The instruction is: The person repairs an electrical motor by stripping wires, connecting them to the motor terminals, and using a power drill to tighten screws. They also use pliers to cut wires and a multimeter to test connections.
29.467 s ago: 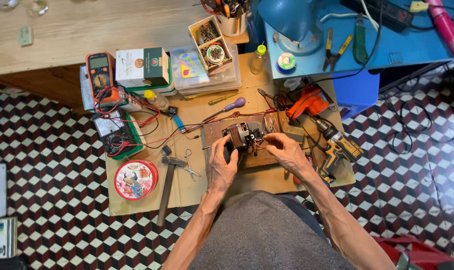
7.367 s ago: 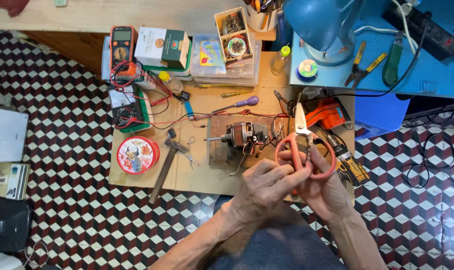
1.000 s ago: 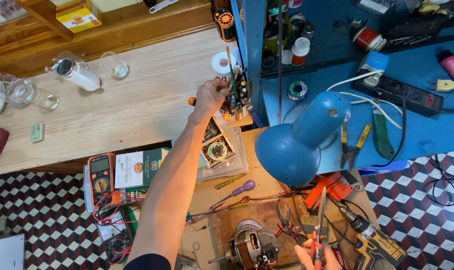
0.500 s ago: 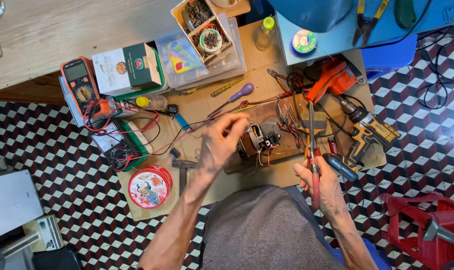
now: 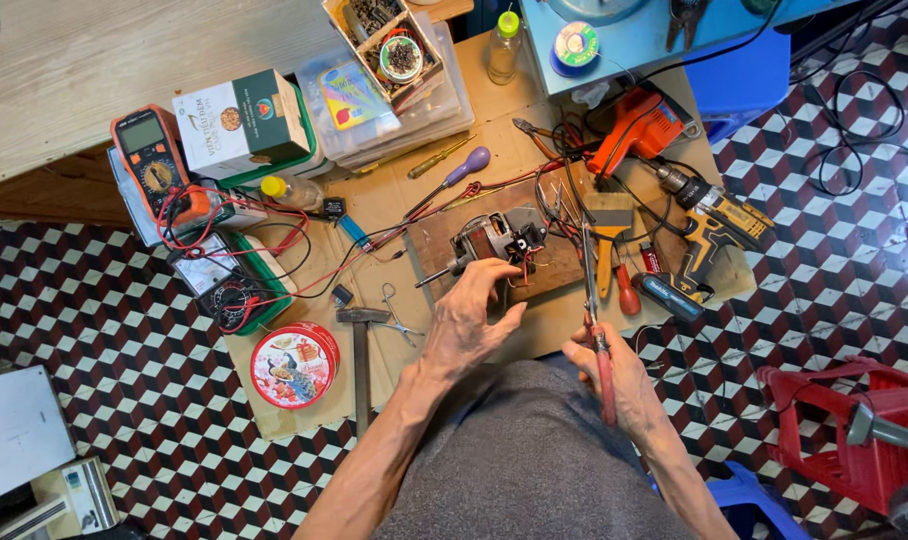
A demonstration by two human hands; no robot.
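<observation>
A small electric motor point(image 5: 492, 238) with red and black wires sits on a brown wooden board point(image 5: 559, 275) on the low work surface. My left hand point(image 5: 469, 318) hovers just in front of it, fingers spread, fingertips close to the motor's near side, holding nothing. My right hand point(image 5: 614, 375) grips the red handles of long scissors point(image 5: 591, 300), whose blades point away from me toward the board's right part.
A hammer point(image 5: 360, 345) and a round red tin point(image 5: 294, 365) lie left of my hands. An orange multimeter point(image 5: 154, 165), a cordless drill point(image 5: 709, 225), a paintbrush point(image 5: 606, 235), a purple-handled screwdriver point(image 5: 459, 172) and parts boxes point(image 5: 394, 60) surround the board. A red stool point(image 5: 844, 425) stands at right.
My left hand came back from the far shelf and now hovers at the motor. The view has tipped down to the work surface. My right hand still holds the scissors.
</observation>
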